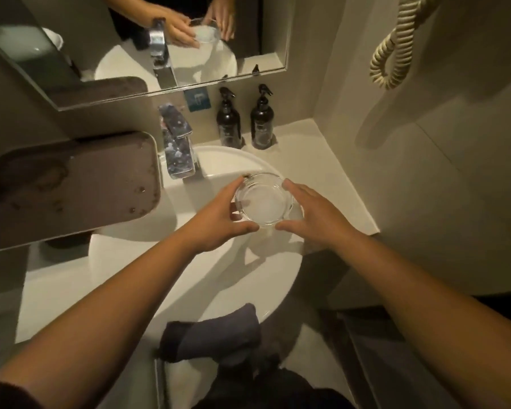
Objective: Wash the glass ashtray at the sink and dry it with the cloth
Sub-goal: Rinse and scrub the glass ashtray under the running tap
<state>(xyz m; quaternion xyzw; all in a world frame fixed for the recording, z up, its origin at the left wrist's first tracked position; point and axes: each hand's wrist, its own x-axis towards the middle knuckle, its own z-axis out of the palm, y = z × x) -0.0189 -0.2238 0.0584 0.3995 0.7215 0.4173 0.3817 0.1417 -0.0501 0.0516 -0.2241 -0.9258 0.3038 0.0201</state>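
Observation:
A round clear glass ashtray [263,199] is held level above the white sink basin [219,160], just right of the chrome faucet [179,149]. My left hand [219,219] grips its left rim, thumb at the near edge. My right hand [316,214] cups its right rim, with fingers on the far edge and thumb on the near edge. A dark grey cloth [213,332] lies folded on the near rim of the basin. No water is seen running from the faucet.
A brown tray [68,187] sits on the counter to the left. Two dark pump bottles [245,122] stand behind the basin by the wall. A mirror [136,39] hangs above, and a coiled cord [396,51] hangs on the right wall.

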